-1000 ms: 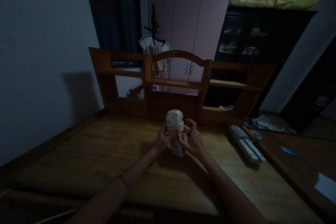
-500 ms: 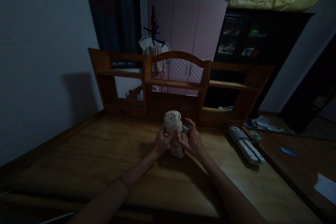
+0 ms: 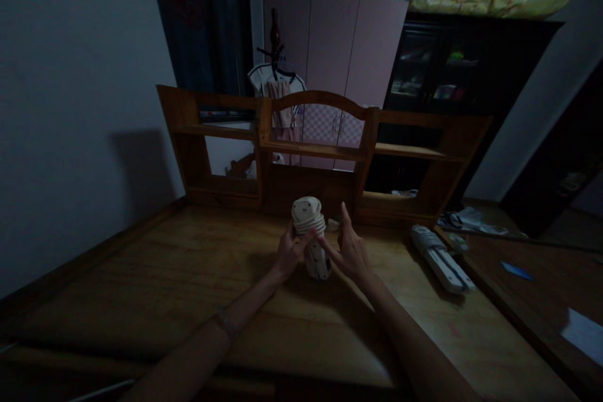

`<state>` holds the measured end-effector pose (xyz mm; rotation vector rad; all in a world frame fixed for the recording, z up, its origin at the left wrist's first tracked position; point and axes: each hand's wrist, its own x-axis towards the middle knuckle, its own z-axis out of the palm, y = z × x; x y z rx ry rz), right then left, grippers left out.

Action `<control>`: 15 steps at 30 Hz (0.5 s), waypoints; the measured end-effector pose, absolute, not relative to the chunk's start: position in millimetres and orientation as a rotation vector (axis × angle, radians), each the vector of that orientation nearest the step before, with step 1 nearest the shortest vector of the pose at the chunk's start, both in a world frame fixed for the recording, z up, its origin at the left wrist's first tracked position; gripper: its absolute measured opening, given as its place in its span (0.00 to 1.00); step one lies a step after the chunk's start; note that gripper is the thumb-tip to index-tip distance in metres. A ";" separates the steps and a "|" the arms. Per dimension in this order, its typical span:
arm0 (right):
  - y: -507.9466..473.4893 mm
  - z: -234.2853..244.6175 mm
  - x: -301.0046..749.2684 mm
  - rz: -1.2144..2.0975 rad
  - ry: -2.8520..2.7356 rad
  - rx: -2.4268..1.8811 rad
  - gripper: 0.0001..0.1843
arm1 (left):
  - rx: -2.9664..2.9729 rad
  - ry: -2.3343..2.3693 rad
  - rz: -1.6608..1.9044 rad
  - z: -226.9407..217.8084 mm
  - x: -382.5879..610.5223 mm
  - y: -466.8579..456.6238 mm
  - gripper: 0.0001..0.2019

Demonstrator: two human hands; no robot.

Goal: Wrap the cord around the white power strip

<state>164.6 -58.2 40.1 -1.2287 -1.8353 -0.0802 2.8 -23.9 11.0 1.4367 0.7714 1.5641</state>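
Observation:
A white power strip stands upright above the wooden desk, with its cord wound in several loops round its upper part. My left hand is closed round its left side, thumb across the loops. My right hand is just to its right, fingers stretched out and apart, the forefinger touching the strip's side. The small grey plug at the cord's end hangs free between the strip and my right thumb.
A second white power strip lies on the desk to the right. A wooden shelf unit rises along the desk's back edge. A lower dark surface on the right holds a blue card and white paper.
My right hand has let go of the plug and spread its fingers. The left hand still grips the strip, which has tilted slightly.

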 end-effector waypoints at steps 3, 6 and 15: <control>-58.4 39.3 162.7 -0.049 -1.845 -1.173 0.44 | 1.422 0.784 1.576 9.1 3.1 -20.5 0.25; -57.6 39.8 162.5 -0.066 -1.866 -1.117 0.40 | 1.394 0.796 1.569 8.7 2.9 -18.8 0.26; -57.3 43.5 167.0 -0.160 -1.995 -1.124 0.33 | 1.257 0.700 1.451 11.9 0.4 -12.6 0.27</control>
